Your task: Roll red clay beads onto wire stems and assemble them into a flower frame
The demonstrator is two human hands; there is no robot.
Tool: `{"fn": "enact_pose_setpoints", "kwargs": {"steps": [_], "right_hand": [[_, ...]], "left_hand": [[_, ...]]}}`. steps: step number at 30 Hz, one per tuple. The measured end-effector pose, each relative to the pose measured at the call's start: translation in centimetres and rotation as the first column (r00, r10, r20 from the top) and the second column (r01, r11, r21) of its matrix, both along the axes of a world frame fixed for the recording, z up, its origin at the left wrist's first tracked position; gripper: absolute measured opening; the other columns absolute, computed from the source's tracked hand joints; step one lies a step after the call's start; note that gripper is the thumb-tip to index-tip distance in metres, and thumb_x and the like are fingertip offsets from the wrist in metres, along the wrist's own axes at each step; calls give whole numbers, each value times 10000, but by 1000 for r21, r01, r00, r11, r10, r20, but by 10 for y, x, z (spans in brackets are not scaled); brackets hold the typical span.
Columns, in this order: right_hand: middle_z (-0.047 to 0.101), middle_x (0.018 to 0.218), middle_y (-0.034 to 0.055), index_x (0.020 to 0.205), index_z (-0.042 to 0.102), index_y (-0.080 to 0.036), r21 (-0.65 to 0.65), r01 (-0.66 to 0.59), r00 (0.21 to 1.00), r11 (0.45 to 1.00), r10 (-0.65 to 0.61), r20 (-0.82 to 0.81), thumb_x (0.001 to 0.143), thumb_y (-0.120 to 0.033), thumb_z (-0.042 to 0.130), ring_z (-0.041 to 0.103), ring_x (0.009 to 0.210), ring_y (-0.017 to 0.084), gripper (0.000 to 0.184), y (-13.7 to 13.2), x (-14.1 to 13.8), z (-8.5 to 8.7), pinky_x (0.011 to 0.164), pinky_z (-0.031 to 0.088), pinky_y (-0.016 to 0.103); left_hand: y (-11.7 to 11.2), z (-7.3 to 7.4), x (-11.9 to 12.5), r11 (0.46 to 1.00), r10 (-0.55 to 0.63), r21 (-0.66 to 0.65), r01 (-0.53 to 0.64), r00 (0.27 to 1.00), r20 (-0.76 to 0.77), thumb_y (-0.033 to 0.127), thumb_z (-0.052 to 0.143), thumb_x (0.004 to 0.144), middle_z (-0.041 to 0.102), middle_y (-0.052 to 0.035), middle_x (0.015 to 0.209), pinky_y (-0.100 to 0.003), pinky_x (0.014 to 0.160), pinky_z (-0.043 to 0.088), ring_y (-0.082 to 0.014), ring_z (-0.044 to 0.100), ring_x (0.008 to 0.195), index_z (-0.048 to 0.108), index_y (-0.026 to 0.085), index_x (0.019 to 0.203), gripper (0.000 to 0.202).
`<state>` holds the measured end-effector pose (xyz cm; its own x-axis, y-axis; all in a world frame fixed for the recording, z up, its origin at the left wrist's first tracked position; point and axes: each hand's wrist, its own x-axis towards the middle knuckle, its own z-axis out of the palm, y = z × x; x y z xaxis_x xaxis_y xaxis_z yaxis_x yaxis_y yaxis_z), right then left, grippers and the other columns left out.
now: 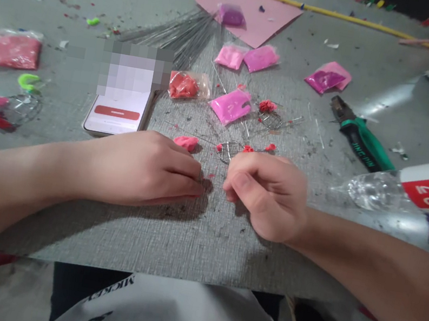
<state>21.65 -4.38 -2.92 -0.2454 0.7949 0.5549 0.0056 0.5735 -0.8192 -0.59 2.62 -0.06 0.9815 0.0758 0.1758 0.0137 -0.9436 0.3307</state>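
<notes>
My left hand (147,168) lies knuckles-up on the grey table (184,243), fingers pressed together and pointing right; whatever is under the fingertips is hidden. My right hand (267,191) is curled in a loose fist just to the right, fingertips pinched, its contents too small to name. Just beyond both hands lie a pink clay lump (185,142), a thin wire piece (229,149) and small red clay bits (270,148).
A phone (117,114) lies left of centre. Bags of pink clay (231,106) and red clay (183,85), a wire bundle (177,36), green pliers (360,138) and a plastic bottle (411,188) surround the hands. A red clay bag (13,50) sits far left.
</notes>
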Motion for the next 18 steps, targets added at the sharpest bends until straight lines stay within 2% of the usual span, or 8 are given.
{"fn": "enact_pose_setpoints", "kwargs": {"steps": [6, 12, 15, 18], "right_hand": [[527, 540, -42, 654, 557, -178, -3, -6, 1000, 1000, 6, 28, 972, -239, 594, 482, 490, 65, 326, 0, 1, 0, 459, 381, 197], [544, 549, -38, 655, 573, -171, -18, 2, 999, 1000, -1, 40, 953, -206, 602, 488, 486, 61, 301, 0, 1, 1, 460, 386, 196], [540, 545, -43, 669, 583, -173, -16, 11, 999, 1000, -10, 53, 950, -204, 597, 479, 482, 60, 283, -1, 1, 1, 458, 384, 195], [531, 536, -49, 673, 586, -172, -16, 20, 997, 1000, -19, 68, 948, -207, 596, 466, 472, 55, 277, -1, 1, 2, 451, 376, 192]], "left_hand": [[-2, 1, 2, 996, 73, -38, -78, 992, -102, 249, 574, 963, 699, -1, 814, -240, 604, 429, -147, 560, 662, 781, 226, 1028, 218], [-3, -3, -3, 990, 96, -90, -104, 992, -84, 249, 595, 976, 738, -27, 921, -266, 699, 484, -171, 637, 726, 778, 234, 1106, 225], [-1, -3, -6, 997, 68, -33, -72, 993, -100, 235, 531, 1013, 747, -66, 1000, -315, 800, 512, -202, 677, 819, 755, 215, 1178, 279], [3, -1, -8, 997, 27, 70, -24, 999, -41, 215, 535, 1000, 738, -80, 971, -330, 760, 511, -211, 673, 819, 740, 197, 1174, 270]]}}
